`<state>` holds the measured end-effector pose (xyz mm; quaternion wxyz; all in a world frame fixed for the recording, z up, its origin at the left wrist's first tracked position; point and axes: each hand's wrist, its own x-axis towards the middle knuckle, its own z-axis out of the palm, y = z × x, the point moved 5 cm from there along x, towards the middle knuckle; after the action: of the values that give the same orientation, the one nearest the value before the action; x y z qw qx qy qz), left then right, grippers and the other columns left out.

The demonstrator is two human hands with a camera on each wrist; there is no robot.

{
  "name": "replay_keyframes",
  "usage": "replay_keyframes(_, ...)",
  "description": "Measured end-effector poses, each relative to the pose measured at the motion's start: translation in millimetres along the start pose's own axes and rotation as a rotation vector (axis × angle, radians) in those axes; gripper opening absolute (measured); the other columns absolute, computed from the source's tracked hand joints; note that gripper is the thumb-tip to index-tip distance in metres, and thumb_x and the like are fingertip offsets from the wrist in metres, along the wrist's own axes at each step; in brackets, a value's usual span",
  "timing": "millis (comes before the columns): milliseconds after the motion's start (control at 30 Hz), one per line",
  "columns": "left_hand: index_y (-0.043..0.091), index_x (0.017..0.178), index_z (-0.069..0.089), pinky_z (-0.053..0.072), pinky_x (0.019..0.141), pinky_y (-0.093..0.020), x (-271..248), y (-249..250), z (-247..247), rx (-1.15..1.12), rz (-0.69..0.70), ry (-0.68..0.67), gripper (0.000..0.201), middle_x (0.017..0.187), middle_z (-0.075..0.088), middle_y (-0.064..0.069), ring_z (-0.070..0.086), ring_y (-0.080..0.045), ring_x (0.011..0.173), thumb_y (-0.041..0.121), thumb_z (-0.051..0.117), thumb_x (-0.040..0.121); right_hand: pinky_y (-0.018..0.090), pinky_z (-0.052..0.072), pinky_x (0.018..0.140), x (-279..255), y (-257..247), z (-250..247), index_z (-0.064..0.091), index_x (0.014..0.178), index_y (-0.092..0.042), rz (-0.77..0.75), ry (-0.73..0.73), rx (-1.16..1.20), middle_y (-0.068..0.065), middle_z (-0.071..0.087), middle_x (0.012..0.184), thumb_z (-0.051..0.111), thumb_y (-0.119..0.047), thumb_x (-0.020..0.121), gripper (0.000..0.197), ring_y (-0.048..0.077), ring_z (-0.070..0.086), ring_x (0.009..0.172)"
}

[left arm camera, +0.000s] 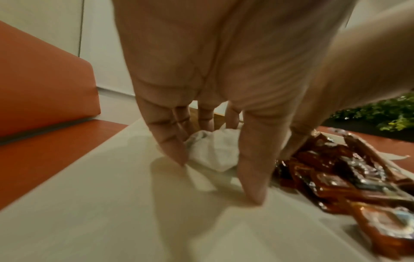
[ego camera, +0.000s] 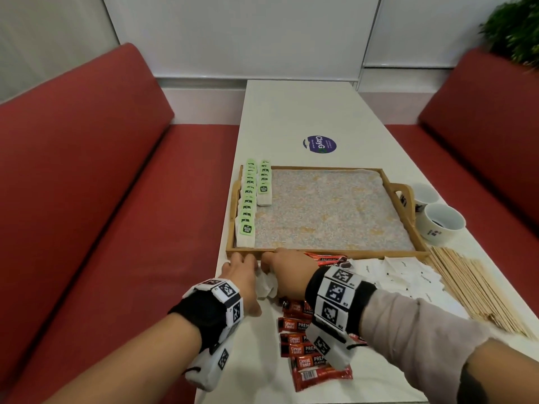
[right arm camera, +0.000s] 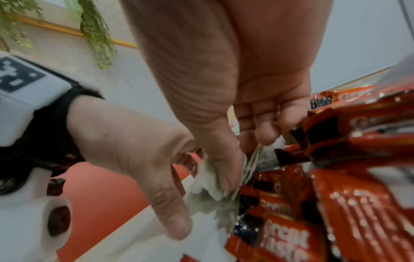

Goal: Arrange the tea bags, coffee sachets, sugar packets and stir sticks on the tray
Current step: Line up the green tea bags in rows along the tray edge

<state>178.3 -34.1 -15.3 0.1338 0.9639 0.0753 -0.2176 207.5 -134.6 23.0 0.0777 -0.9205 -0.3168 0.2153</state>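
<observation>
A wooden tray (ego camera: 364, 253) with a patterned liner holds two rows of green-labelled tea bags (ego camera: 248, 205) along its left side. Just in front of the tray lies a white clump of loose tea bags (ego camera: 267, 284) (left arm camera: 215, 148) (right arm camera: 208, 191). My left hand (ego camera: 242, 265) (left arm camera: 217, 175) stands over its left side, with straight fingertips on the table. My right hand (ego camera: 280, 263) (right arm camera: 244, 159) pinches tea bags and their strings between thumb and curled fingers. Red coffee sachets (ego camera: 294, 325) (right arm camera: 336, 195) lie under my right wrist. White sugar packets (ego camera: 405, 272) and wooden stir sticks (ego camera: 472, 290) lie to the right.
Two white cups (ego camera: 443, 223) stand right of the tray's handle. A round purple sticker (ego camera: 319, 144) marks the narrow white table beyond the tray. Red benches flank the table at the left (ego camera: 87, 199) and right (ego camera: 495, 126). A plant (ego camera: 516, 27) is at the back right.
</observation>
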Motion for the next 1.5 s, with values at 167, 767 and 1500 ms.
replay_keyframes(167,0.019,0.123,0.046,0.043,0.097,-0.035,6,2,-2,-0.140,0.027,0.042,0.055,0.125,0.043,-0.007,0.048,-0.025,0.113,0.032,0.071,0.076,0.029,0.046,0.077,1,5,-4,0.058,0.117,-0.018,0.047,0.019,0.090,0.006,0.064,0.111,0.064,-0.012,0.083,0.036,0.024,0.060,0.099)
replay_keyframes(767,0.023,0.088,0.063,0.044,0.063,-0.016,3,-19,-12,-0.571,0.090,0.161,0.016,0.088,0.066,0.005,0.060,-0.009,0.079,0.018,0.074,0.078,0.029,0.046,0.076,19,7,-9,0.058,0.108,-0.018,0.125,0.075,0.220,0.004,0.065,0.106,0.073,-0.025,0.079,0.034,0.021,0.060,0.093)
replay_keyframes(1500,0.025,0.118,0.057,0.056,0.084,-0.048,8,2,-73,-1.334,0.253,0.098,0.024,0.110,0.068,-0.006,0.066,-0.024,0.101,0.028,0.054,0.094,0.024,0.049,0.078,24,14,-66,0.072,0.098,-0.008,0.014,0.262,0.784,-0.006,0.069,0.086,0.070,-0.016,0.085,0.015,0.006,0.063,0.077)
